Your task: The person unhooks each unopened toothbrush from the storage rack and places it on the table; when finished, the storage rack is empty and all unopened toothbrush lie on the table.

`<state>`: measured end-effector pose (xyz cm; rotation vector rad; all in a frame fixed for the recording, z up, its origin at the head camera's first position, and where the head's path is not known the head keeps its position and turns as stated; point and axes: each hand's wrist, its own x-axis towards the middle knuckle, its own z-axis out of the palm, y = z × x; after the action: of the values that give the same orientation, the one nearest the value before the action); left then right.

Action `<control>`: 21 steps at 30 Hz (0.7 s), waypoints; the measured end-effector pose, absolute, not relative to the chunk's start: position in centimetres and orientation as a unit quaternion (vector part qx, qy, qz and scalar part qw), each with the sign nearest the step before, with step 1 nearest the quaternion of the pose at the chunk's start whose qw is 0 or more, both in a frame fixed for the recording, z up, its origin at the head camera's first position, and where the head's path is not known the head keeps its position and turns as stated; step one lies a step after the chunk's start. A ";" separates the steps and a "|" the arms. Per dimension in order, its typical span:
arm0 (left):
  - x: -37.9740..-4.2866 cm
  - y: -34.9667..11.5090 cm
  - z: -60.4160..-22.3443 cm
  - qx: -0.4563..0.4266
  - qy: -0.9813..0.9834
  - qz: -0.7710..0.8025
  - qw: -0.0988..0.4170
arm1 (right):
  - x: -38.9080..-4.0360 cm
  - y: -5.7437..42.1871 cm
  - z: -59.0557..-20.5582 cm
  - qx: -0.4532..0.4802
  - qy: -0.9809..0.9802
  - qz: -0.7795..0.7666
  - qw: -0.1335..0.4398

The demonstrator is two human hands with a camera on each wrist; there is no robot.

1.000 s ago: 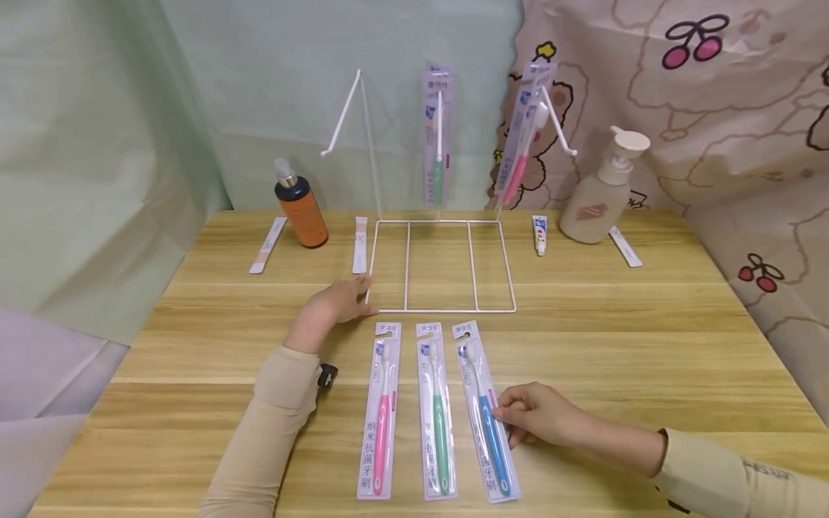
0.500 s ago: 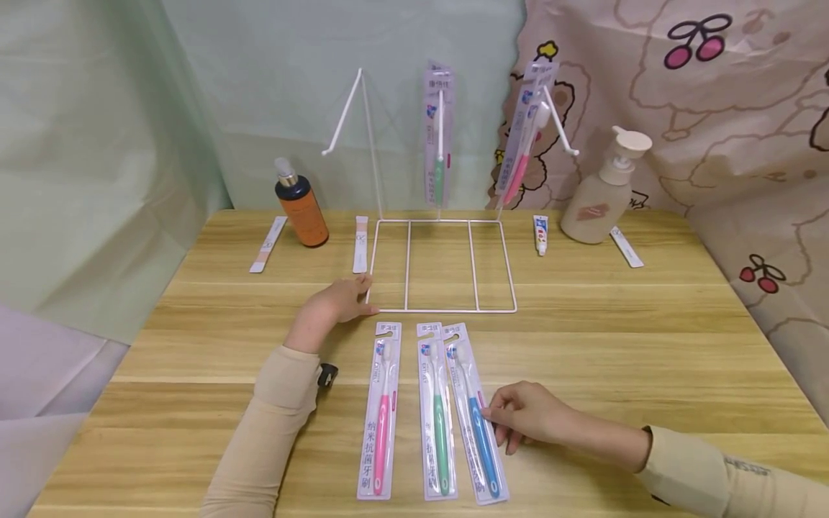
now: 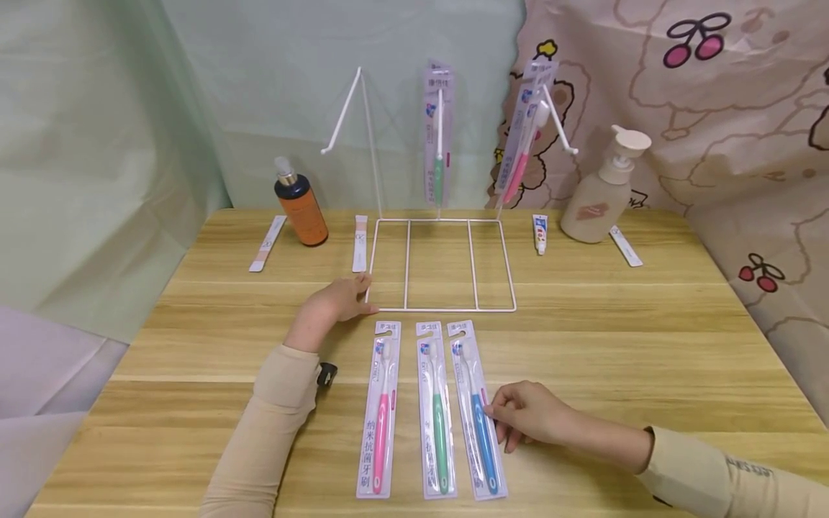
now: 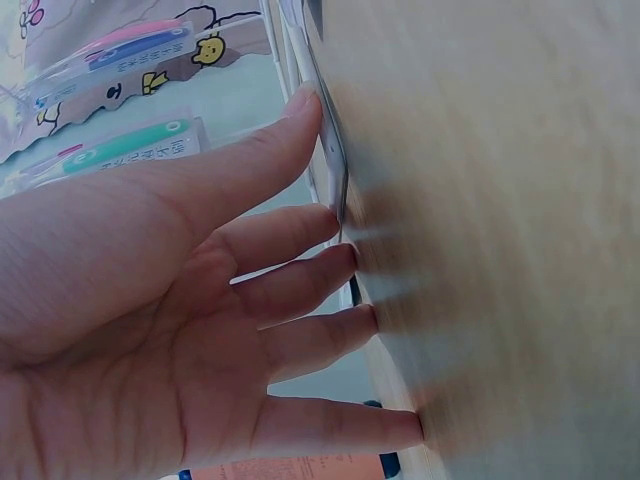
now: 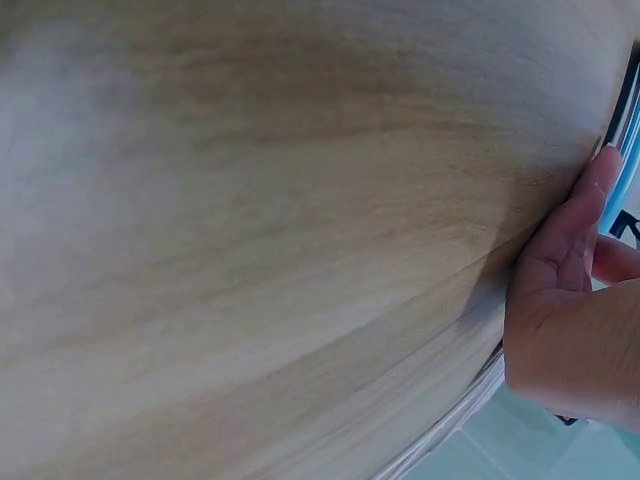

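Note:
My right hand point(image 3: 534, 414) pinches the right edge of a packaged blue toothbrush point(image 3: 483, 439) lying on the table, fingers bent under the thumb. To its left lie a packaged green toothbrush point(image 3: 440, 439) and a packaged pink toothbrush point(image 3: 381, 439), all with hook holes towards the rack. My left hand point(image 3: 333, 306) touches the front left corner of a white wire rack point(image 3: 447, 311). In the left wrist view its thumb and fingers point(image 4: 305, 345) are mostly straight. Green point(image 3: 438, 180) and pink point(image 3: 516, 176) packaged toothbrushes hang on the rack's middle and right hooks; the left hook point(image 3: 341, 111) is bare.
An orange and dark pump bottle point(image 3: 303, 212) stands left of the rack, near white sachets point(image 3: 268, 244). On the right are a small toothpaste tube point(image 3: 540, 234), a beige pump bottle point(image 3: 597, 205) and another sachet point(image 3: 625, 247). Cloth hangs behind the table.
My right hand has slid the blue toothbrush left against the green one's package, then its top slightly back right, now straighter. The left hand and rack have stayed put.

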<state>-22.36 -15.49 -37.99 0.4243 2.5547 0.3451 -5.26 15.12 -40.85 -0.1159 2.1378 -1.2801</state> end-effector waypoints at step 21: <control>-22.4 -15.7 -38.3 0.152 0.944 0.144 0.256 | -7.4 16.2 -39.9 -0.057 0.829 -0.463 0.309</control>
<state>-22.39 -15.69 -38.33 0.4127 2.5621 0.3918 -7.41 16.25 -39.86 -0.1514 2.1897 -1.2233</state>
